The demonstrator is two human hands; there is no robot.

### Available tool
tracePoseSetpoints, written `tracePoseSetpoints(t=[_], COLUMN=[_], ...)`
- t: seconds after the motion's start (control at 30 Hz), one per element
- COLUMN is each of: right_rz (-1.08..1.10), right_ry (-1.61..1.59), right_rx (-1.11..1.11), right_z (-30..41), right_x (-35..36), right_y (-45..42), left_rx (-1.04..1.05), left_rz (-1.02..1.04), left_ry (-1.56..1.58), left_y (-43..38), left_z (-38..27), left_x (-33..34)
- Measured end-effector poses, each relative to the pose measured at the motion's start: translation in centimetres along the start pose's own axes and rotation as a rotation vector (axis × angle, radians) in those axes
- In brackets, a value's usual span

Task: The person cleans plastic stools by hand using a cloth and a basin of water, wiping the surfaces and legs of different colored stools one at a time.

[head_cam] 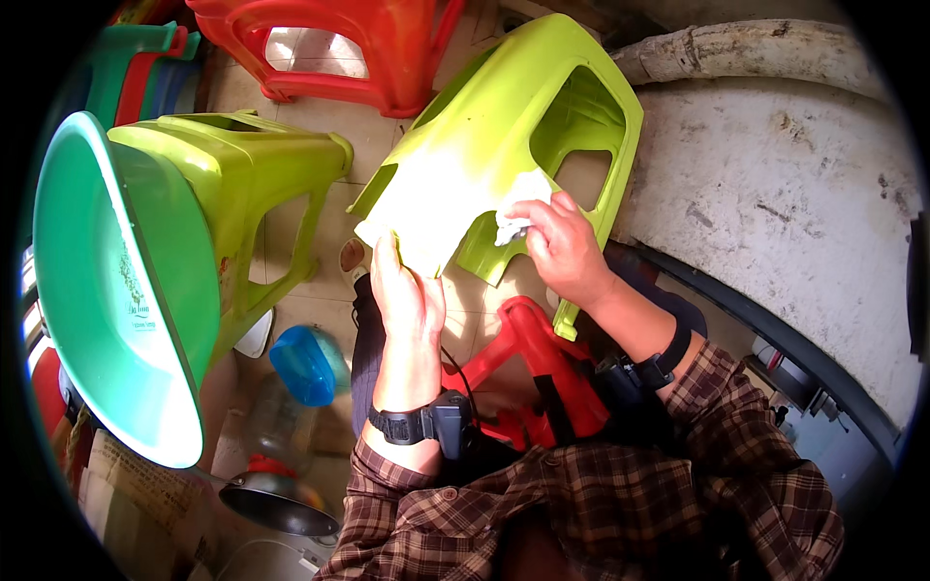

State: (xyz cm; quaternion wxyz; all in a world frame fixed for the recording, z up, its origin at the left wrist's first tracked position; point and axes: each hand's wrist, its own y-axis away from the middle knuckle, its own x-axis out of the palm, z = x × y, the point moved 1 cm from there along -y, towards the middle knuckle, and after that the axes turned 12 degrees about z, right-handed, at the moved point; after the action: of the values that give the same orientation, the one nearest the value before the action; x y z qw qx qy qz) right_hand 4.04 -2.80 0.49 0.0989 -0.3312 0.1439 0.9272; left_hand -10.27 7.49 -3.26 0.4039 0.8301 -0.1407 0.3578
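A lime-green plastic stool lies tipped on its side before me, its legs towards me and strong sunlight washing out part of its surface. My left hand grips the end of one leg, thumb on top and fingers beneath. In my right hand is a crumpled white cloth, pressed against the stool beside an opening in its side. Some of the right fingers are hidden behind the cloth.
At left a green plastic basin leans on another lime-green stool. Red stools stand behind and below. A stained white slab borders the right. Near the floor are a blue plastic container and a frying pan.
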Motion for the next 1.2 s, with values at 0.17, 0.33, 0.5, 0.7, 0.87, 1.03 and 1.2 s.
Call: tracePoseSetpoints(t=[0.17, 0.33, 0.5, 0.7, 0.87, 1.03, 1.2], right_rz=[-0.115, 0.032, 0.583, 0.286, 0.516, 0.417, 0.281], right_ry=[0.180, 0.070, -0.434, -0.340, 0.352, 0.117, -0.020], right_rx=[-0.026, -0.186, 0.232, 0.192, -0.009, 0.006, -0.060], right_z=[-0.5, 3.9, 3.6, 3.2, 6.3, 6.4, 4.9], right_x=[-0.1, 5.5, 1.8, 1.1, 4.1, 1.8, 1.6], right_y=[-5.5, -2.4, -1.9, -6.9, -8.5, -3.8, -3.4], left_rx=[0.012, -0.166, -0.165, -0.191, -0.251, -0.203, -0.283], left_rz=[-0.016, 0.098, 0.101, 0.216, 0.208, 0.207, 0.260], left_ry=[0.029, 0.177, 0.061, -0.077, -0.153, -0.057, -0.176], left_y=[0.8, 0.3, 1.3, 2.1, 2.3, 2.4, 2.0], left_z=[-1.4, 0.3, -0.1, 0.6, 0.7, 0.3, 0.3], left_x=[0.4, -0.6, -0.6, 0.3, 0.7, 0.7, 0.1])
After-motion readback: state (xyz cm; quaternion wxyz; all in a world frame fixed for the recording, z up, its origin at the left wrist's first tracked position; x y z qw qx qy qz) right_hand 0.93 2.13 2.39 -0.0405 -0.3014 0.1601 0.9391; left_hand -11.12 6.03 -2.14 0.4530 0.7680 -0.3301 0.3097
